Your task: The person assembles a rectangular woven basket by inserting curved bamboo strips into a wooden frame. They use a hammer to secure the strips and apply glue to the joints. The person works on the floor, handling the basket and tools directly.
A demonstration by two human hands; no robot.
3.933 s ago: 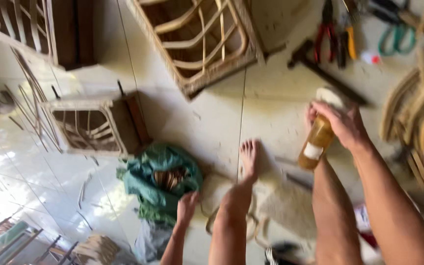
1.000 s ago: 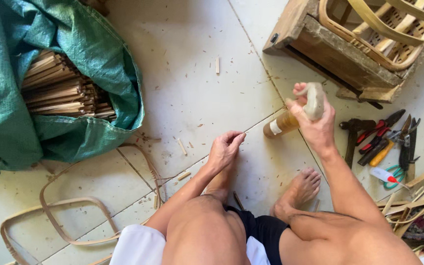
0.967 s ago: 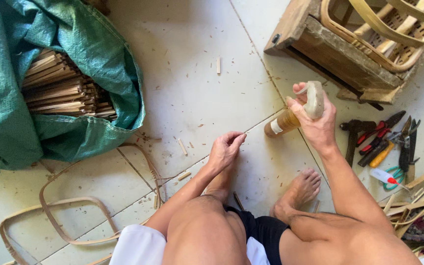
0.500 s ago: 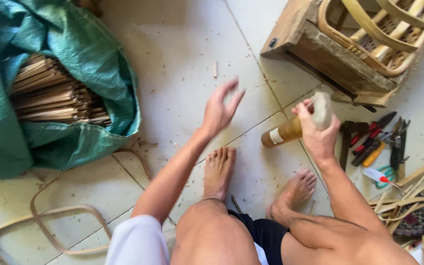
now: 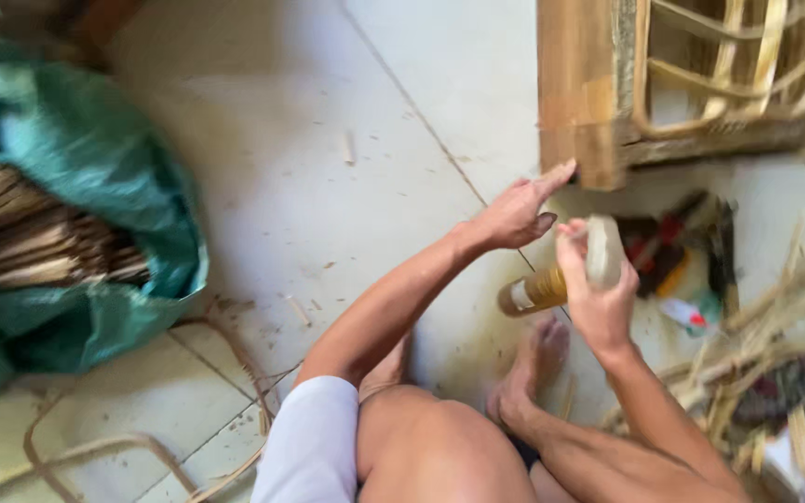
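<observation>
A pale tiled floor (image 5: 328, 186) is filling most of the frame, its grout lines running diagonally and small wood chips and splinters lying scattered across it. At the left edge a green tarp bag (image 5: 95, 205) is slumping open, showing a bundle of cane strips (image 5: 20, 233) inside. Loops of bent cane (image 5: 142, 447) are lying along the bottom left. In the upper right a wooden and rattan frame (image 5: 691, 84) is standing on the tiles, with blurred hand tools (image 5: 672, 251) lying just below it.

Right of centre, the right hand (image 5: 598, 298) is gripping a yellow bottle (image 5: 551, 287), fingers wrapped around its whitish top end, the bottle tilting down to the left. The left hand (image 5: 514, 210) is reaching with fingers extended and open, fingertips at the frame's lower corner.
</observation>
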